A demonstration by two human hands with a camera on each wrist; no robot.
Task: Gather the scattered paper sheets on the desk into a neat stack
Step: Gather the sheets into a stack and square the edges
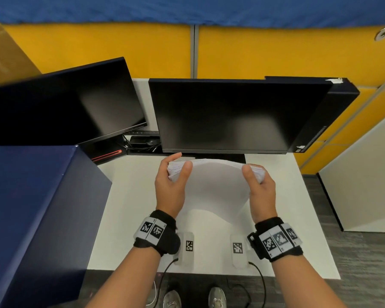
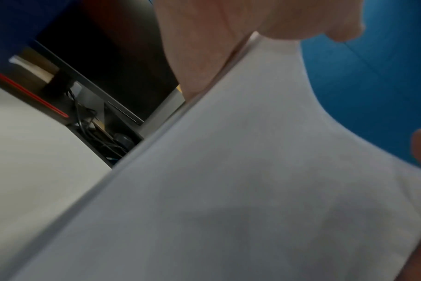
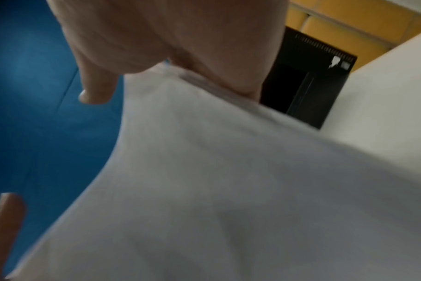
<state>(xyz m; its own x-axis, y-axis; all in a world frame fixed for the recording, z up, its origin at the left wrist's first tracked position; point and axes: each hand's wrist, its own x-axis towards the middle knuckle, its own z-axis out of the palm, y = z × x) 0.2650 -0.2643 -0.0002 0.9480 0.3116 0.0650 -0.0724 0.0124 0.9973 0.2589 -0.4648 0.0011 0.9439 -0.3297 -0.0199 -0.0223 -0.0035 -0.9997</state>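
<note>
Left hand pinching the left side of the paper pile, thumb on top, fingers curled behind. Right hand pinching the right side the same way. Pile held up on its bottom edge over the desk, just in front of the middle screen, bowed toward the person. Looks like the squaring-up step; next, probably tapping the bottom edge on the desk, then laying it flat. Seen from above: both hands, ragged sheet ends. Seen from the wrists only: blurry paper face up close, and cables left of the pile.
</note>
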